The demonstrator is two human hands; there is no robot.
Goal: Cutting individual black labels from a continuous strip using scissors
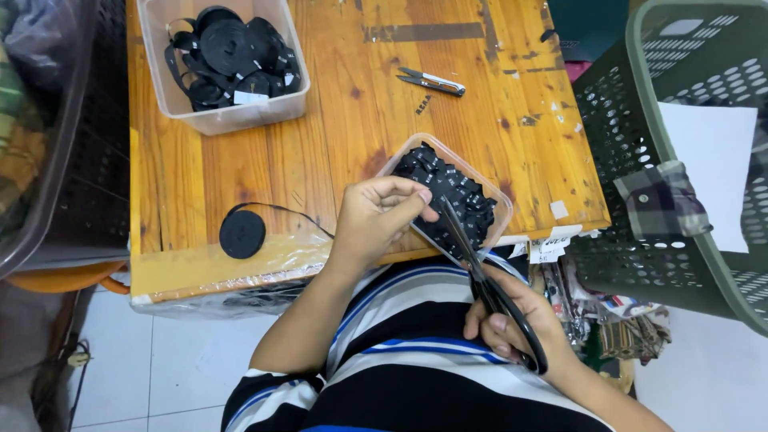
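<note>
Two hands | left hand [376, 218] pinching ribbon | right hand [512, 324] gripping scissors [480, 276]

1. The wooden plank surface [360, 120] is orange-brown with dark stains.
2. The long-bladed metal scissors [488, 288] have black handles.
3. The small clear plastic tray [502, 210] holds black cut pieces with white marks.
4. The flat roll of woven tape [242, 234] is black.
5. The perforated plastic laundry basket [640, 160] is dark green.
6. The person's knit shirt [416, 360] is striped black, white and blue.
</note>
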